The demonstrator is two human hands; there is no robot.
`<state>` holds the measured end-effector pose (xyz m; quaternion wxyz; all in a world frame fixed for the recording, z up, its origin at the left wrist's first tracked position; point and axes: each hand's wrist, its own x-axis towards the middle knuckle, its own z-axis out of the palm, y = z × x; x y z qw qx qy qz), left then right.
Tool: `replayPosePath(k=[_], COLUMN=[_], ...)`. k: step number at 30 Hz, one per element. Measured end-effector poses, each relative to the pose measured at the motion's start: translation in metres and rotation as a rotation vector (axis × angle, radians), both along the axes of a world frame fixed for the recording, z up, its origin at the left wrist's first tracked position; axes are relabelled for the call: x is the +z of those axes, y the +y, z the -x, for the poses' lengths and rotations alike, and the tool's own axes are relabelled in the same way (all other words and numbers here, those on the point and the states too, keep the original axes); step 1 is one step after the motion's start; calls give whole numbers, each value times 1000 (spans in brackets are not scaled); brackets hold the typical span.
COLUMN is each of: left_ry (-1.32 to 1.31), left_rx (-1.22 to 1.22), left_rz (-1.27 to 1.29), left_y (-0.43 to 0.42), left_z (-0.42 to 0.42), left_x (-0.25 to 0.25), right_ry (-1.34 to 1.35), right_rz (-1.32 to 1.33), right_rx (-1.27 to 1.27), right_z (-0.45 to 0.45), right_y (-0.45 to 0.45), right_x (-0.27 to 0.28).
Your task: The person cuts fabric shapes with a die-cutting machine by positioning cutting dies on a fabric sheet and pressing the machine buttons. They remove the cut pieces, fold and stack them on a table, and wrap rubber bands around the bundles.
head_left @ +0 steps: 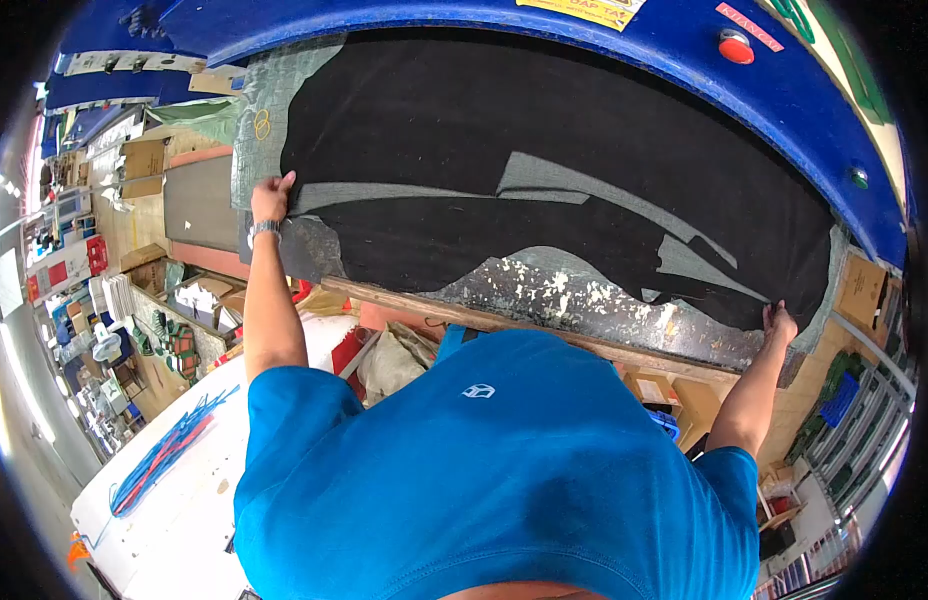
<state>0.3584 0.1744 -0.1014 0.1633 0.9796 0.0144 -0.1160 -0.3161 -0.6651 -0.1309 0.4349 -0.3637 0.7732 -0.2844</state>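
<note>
A large black sheet of leather-like or fabric-like material, with an irregular outline, spreads over a worn grey-green surface. Long gaps split it, and the grey-green backing shows through them. At its left end, my left hand pinches the edge between thumb and fingers; a watch is on that wrist. Far to the right, my right hand has its fingers closed on the lower right corner of the same sheet. Both arms are stretched wide apart. The fingertips' exact grip is small in view.
A blue machine beam with a red button and a green button runs along the far side. A wooden edge borders the near side. Yellow rings lie upper left. Blue and red strips lie on a white table.
</note>
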Motion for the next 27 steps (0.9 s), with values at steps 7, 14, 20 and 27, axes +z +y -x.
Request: replayPosePath(k=[7,14,20,27], left_ry=[-91,-207,-483,-262], left_rx=[-39,-21,-201,-904], left_rz=[-32,26,-260,210], left_y=[41,42,-56,-278], left_z=[47,53,113,286], left_x=[6,-2,34,70], right_ry=[352,541,622,910], right_rz=[18,167,138,316], right_rx=[103,257,97,274], right_z=[34,113,160,158], right_y=[63,69,70,-41], right_x=[11,2,47,22])
